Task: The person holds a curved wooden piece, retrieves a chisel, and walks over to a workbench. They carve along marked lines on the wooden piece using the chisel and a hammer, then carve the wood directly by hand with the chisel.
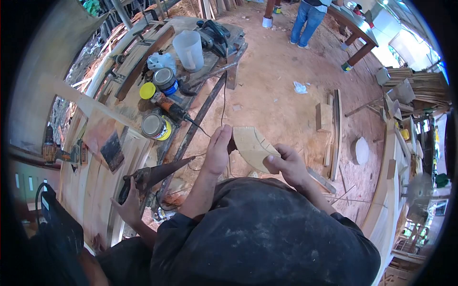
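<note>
In front of my dark shirt I hold a flat, tan, curved template with small marks along its straight upper edge. Whether it is thin wood or card I cannot tell. My left hand is closed on its left edge, thumb pointing up. At the lower right corner, my right hand pinches it with thumb on top and fingers beneath. Left of me, a co-worker's hand grips a handsaw, its blade pointing toward my left forearm.
The bench at upper left bears an angle grinder, paint cans, a plastic jug and a power tool. A cord hangs near my left hand. Wood blocks lie on the dirt floor. Someone in jeans stands beyond.
</note>
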Tool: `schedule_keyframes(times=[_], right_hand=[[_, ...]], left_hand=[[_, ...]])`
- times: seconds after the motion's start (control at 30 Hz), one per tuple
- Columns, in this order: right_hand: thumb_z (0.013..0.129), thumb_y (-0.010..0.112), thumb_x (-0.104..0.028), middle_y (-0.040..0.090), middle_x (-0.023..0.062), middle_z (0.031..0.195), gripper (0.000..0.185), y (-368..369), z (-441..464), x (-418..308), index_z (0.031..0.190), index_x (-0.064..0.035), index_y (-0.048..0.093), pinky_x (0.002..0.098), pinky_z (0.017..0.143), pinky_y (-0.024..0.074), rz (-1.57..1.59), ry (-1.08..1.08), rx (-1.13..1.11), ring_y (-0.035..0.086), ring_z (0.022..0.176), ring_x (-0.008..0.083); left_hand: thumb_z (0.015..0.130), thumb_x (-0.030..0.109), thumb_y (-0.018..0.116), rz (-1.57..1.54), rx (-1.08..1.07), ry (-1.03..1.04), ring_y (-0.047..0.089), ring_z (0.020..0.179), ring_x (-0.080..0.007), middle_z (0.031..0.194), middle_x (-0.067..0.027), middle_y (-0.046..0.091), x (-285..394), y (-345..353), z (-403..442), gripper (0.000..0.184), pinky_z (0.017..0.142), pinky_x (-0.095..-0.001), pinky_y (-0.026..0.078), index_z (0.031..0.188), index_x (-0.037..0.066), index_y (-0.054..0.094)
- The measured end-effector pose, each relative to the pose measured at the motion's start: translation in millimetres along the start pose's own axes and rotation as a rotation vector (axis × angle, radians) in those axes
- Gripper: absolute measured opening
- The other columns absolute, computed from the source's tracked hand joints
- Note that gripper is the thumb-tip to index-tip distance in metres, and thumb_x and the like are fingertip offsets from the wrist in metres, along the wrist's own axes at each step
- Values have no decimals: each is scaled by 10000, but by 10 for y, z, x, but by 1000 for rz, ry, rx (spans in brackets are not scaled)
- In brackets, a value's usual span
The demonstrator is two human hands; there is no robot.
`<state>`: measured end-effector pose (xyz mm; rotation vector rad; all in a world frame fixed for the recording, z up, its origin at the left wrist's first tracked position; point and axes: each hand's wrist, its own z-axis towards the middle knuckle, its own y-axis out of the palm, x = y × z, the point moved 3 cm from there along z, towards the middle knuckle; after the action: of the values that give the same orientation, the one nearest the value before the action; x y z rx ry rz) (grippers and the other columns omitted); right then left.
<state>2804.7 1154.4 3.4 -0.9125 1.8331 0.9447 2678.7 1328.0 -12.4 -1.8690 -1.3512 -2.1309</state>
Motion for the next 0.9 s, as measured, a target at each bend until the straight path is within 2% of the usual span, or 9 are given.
schedule_keyframes(times=[0.27,0.33,0.37,0.43,0.53,0.73,0.9], right_hand=[[940,680,-269,601,0,822,308,-29,-16,37,1057,13,640,246,613,411,-1,-7,19,516,703,75],[943,676,-277,599,1,814,317,-51,-30,53,1060,15,639,246,607,407,8,-3,36,514,696,76],[951,665,-279,595,0,808,315,-49,-37,51,1058,16,638,247,607,404,10,-18,49,509,691,76],[959,655,-281,591,-1,802,313,-90,-53,66,1056,16,636,248,606,401,15,-31,69,505,687,76],[980,626,-284,583,-1,793,313,-153,-50,127,1052,20,636,250,612,398,59,-24,61,497,682,78],[996,602,-271,578,4,794,319,-163,-55,112,1082,33,642,259,632,405,97,-52,80,500,697,90],[990,609,-257,640,32,900,350,-160,-40,149,1162,46,636,269,721,455,31,-22,88,562,803,113]], left_hand=[[1080,293,380,-47,61,33,680,892,-174,978,-98,692,7,13,10,388,822,-318,539,1068,-15,615],[1080,315,353,0,10,-19,688,981,-234,1060,-158,696,2,20,20,424,901,-369,532,1062,-28,603],[1080,315,353,0,5,-25,688,981,-234,1060,-158,696,-18,30,31,424,901,-369,532,1062,-28,603],[1046,220,491,-28,42,15,680,883,-161,985,-101,707,-43,46,49,289,805,-298,535,1062,-37,622],[1010,159,560,119,53,46,674,889,-145,991,-96,707,-33,127,41,211,768,-282,532,1048,-38,624],[955,106,642,221,30,4,650,851,-116,950,-78,698,-166,132,109,172,732,-258,516,1036,-44,620],[939,113,668,296,92,2,631,819,-103,938,-69,692,-238,225,67,184,716,-267,516,1024,-43,619]])
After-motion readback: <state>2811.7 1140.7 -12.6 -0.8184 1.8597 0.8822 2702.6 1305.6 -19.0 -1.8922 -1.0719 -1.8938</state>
